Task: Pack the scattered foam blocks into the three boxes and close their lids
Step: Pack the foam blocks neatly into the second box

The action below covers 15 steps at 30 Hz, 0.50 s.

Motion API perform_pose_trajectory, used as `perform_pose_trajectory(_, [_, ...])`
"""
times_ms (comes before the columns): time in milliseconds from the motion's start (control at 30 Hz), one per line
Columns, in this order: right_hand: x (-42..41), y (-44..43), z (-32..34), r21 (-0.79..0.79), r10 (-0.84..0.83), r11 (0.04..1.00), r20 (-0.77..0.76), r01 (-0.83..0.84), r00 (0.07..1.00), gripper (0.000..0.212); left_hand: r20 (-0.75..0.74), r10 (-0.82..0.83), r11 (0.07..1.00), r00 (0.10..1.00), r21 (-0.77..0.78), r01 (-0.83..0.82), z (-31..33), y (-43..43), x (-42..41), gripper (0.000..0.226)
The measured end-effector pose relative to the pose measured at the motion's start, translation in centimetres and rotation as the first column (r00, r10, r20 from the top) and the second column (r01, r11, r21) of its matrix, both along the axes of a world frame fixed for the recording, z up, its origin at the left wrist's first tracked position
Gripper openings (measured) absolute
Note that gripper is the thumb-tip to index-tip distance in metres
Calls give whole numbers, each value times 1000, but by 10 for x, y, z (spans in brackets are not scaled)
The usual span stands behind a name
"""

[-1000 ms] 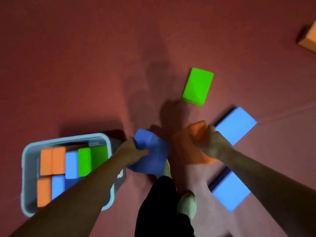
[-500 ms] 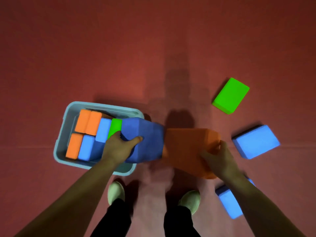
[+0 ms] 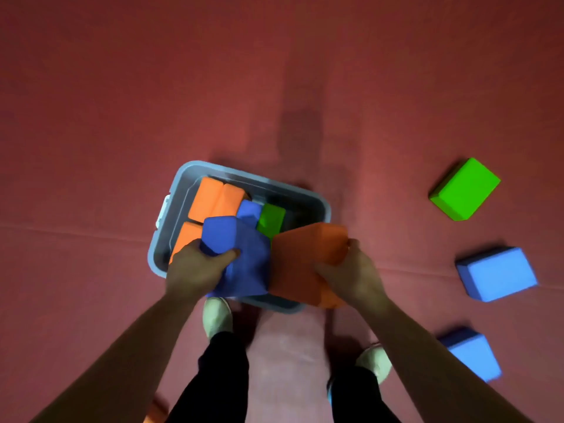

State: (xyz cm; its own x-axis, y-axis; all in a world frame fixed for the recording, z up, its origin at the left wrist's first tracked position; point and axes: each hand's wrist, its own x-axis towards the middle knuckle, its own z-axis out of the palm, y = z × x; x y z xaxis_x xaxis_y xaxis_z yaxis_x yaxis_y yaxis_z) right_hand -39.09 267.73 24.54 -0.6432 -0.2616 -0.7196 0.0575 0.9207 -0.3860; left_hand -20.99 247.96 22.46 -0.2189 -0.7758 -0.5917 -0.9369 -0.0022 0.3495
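Note:
My left hand [image 3: 198,267] grips a dark blue foam block [image 3: 241,261] above the near side of an open grey box [image 3: 317,206]. My right hand [image 3: 351,273] grips an orange foam block [image 3: 302,261] beside it, over the box's near right part. Inside the box stand orange blocks [image 3: 213,199], a blue block [image 3: 248,209] and a green block [image 3: 271,219]. The held blocks hide the box's near half.
On the red floor to the right lie a green block [image 3: 465,189] and two blue blocks [image 3: 497,273] [image 3: 471,357]. An orange piece [image 3: 155,413] shows at the bottom edge. My feet [image 3: 216,315] [image 3: 374,361] stand just in front of the box.
Both hands have carried their blocks from beside the box to above it. The view has swung left, so the box now sits in the middle and the loose blocks at the right.

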Motion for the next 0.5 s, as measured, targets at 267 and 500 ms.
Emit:
perform_pose_trajectory(267, [62, -68, -47, 210, -103, 972, -7, 102, 995, 90, 19, -206, 977, 978, 55, 205, -41, -54, 24, 58])
perform_pose_trajectory(500, [72, -94, -75, 298, -55, 953, -20, 58, 998, 98, -10, -406, 903, 914, 146, 403, -69, -74, 9, 47])
